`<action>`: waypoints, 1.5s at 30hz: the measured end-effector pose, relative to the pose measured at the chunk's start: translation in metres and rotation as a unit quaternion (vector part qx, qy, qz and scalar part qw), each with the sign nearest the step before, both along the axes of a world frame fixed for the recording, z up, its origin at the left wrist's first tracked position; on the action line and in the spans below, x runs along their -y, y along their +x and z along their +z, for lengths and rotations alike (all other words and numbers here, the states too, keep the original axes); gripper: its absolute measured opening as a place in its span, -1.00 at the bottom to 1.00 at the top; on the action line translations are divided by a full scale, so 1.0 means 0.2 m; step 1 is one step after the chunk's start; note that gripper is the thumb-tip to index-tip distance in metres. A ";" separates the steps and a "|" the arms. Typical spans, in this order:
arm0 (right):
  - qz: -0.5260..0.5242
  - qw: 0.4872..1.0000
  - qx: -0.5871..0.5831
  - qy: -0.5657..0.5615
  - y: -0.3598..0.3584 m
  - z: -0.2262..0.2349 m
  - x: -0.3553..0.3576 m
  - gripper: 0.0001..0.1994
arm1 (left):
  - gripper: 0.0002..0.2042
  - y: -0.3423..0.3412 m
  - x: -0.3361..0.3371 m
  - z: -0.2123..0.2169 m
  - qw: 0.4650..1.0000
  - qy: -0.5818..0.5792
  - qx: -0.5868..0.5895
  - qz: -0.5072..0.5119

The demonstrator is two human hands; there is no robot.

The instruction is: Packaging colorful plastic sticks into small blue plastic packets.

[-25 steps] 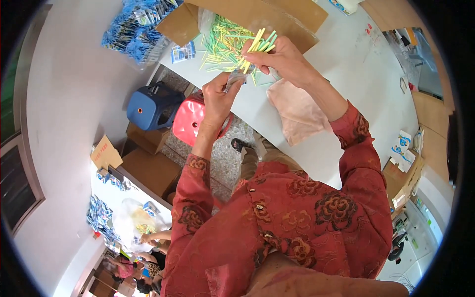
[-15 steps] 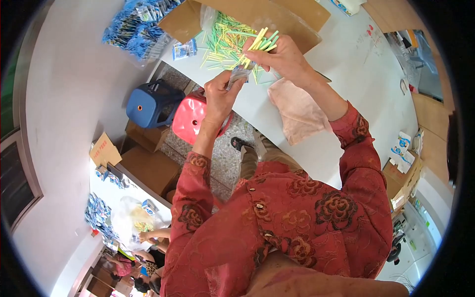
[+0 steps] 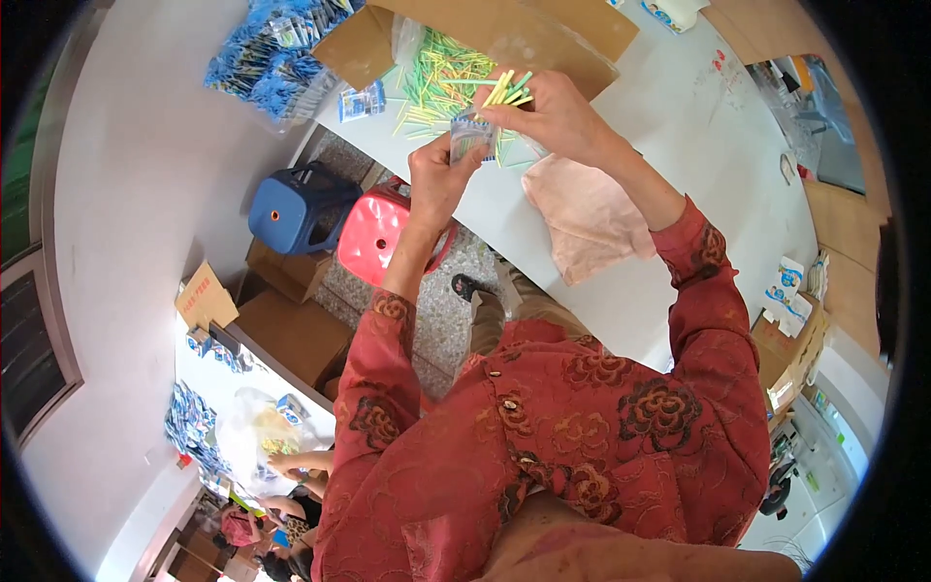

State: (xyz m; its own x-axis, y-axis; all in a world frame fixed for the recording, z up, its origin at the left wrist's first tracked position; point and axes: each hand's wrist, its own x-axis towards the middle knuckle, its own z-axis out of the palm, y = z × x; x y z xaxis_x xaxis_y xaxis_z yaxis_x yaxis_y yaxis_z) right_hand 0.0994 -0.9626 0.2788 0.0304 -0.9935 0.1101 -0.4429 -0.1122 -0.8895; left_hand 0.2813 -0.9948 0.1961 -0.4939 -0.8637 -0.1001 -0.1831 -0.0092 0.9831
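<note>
My left hand pinches a small clear plastic bag with a blue printed edge, upright in front of the pile. My right hand, closed just to the right of it, grips a small bunch of yellow and green sticks, thin and straw-like. The bunch stays near the bag's top, and the right fingers are close to the bag's edge. Behind both hands a heap of similar sticks in green, yellow and orange spills from an open cardboard box onto the white table.
A pale pink cloth lies on the white table. Blue packets are heaped at the far left, with one packet beside the box. A red stool and a blue stool stand left. Another person's hand works at a second table.
The bag, earlier crumpled around the lower ends of the sticks, now stands spread and more visible. The bunch in my right hand has come away from it, slightly up and right.
</note>
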 end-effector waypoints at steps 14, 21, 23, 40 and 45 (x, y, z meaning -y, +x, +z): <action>-0.069 0.995 -0.047 -0.057 -0.02 0.00 0.06 -0.61 | -0.87 -0.13 0.12 0.02 0.997 -0.071 -0.024 -0.006; -0.046 0.994 -0.080 -0.062 -0.03 -0.02 0.07 -0.60 | -0.86 -0.15 0.12 0.04 0.996 -0.070 -0.046 -0.009; -0.023 0.997 -0.067 -0.031 -0.04 -0.01 0.07 -0.59 | -0.86 -0.15 0.12 0.03 0.996 -0.073 -0.046 -0.018; 0.055 0.995 0.067 -0.052 -0.08 0.12 0.10 -0.54 | -0.80 -0.12 0.07 0.04 0.992 0.026 -0.112 -0.048; 0.022 0.998 0.019 -0.049 -0.01 0.13 0.08 -0.56 | -0.81 -0.11 0.05 0.05 0.994 0.021 -0.099 -0.046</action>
